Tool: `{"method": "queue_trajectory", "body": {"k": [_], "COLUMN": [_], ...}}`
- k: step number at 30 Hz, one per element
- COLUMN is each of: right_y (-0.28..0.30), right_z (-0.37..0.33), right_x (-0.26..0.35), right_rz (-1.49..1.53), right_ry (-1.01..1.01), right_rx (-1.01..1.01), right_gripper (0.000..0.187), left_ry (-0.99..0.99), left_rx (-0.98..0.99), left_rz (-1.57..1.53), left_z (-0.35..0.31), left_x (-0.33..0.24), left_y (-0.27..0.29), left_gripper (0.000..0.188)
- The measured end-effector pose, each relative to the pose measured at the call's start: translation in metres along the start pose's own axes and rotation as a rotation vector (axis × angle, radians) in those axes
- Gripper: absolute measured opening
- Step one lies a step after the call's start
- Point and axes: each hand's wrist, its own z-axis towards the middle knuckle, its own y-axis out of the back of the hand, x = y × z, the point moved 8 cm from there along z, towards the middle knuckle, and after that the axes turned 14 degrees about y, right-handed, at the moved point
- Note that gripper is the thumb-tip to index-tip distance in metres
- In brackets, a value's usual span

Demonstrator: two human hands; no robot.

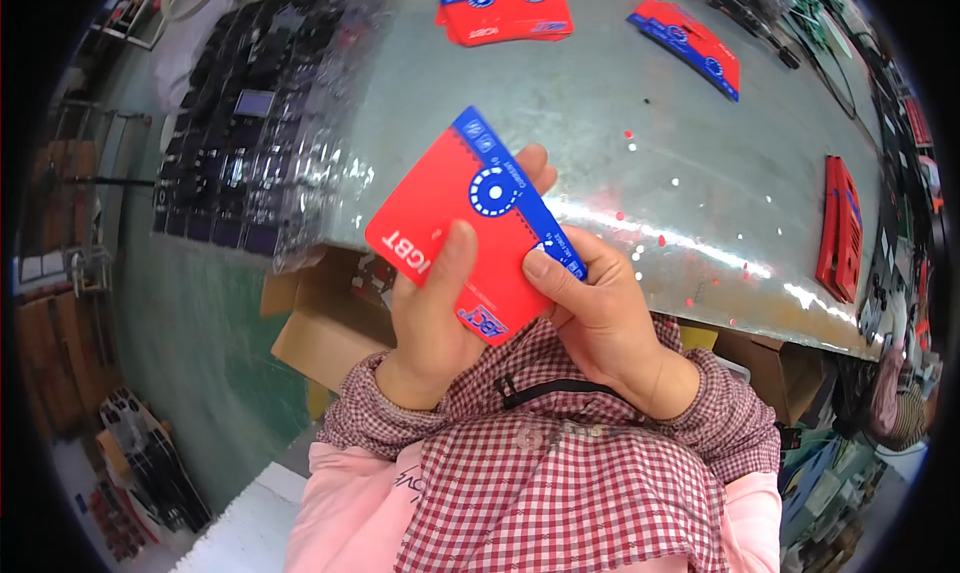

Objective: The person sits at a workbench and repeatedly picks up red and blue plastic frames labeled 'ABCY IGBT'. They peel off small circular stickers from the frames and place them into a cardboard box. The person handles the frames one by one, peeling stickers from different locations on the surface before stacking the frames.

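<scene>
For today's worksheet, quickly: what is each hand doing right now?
Left hand: closed on the red card, thumb on its face.
Right hand: closed on the same card's blue edge.

Both forearms, in checked sleeves, rise from the lower edge. The left hand (432, 308) is raised, thumb pressed forward, fingers curled behind. The right hand (592, 308) pinches beside it, thumb bent.

The flat red card (455, 228) with a blue strip along its far-right edge and a white-and-blue round mark is tilted, one corner pointing far. It sits near the table's near edge, above the lap.
</scene>
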Motion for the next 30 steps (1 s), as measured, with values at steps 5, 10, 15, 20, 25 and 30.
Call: {"method": "queue_trajectory", "body": {"k": [5, 10, 15, 20, 25, 30], "right_y": [-0.001, -0.014, -0.023, -0.031, -0.072, -0.091], "right_z": [-0.013, -0.024, -0.023, -0.012, 0.004, 0.012], "right_x": [0.006, -0.027, -0.078, -0.105, -0.095, -0.107], "right_rz": [-0.44, -0.606, -0.549, -0.662, -1.089, -1.253], "right_ry": [0.263, 0.065, -0.162, -0.126, 0.295, 0.353], "right_rx": [0.136, 0.305, 0.39, 0.469, 0.59, 0.724], "right_gripper": [0.028, 0.011, 0.018, 0.017, 0.01, 0.009], "left_ry": [0.082, 0.058, 0.08, 0.141, 0.394, 0.504], "left_rx": [-0.151, -0.273, -0.403, -0.394, -0.317, -0.307], "left_rz": [-0.102, -0.066, -0.139, -0.222, -0.076, 0.026], "left_z": [-0.046, -0.095, -0.132, -0.149, -0.154, -0.155], "left_x": [-0.01, -0.012, -0.002, 0.005, 0.021, 0.021], "left_y": [0.047, 0.106, 0.149, 0.176, 0.186, 0.193], "left_gripper": [0.054, 0.053, 0.05, 0.046, 0.048, 0.048]}}
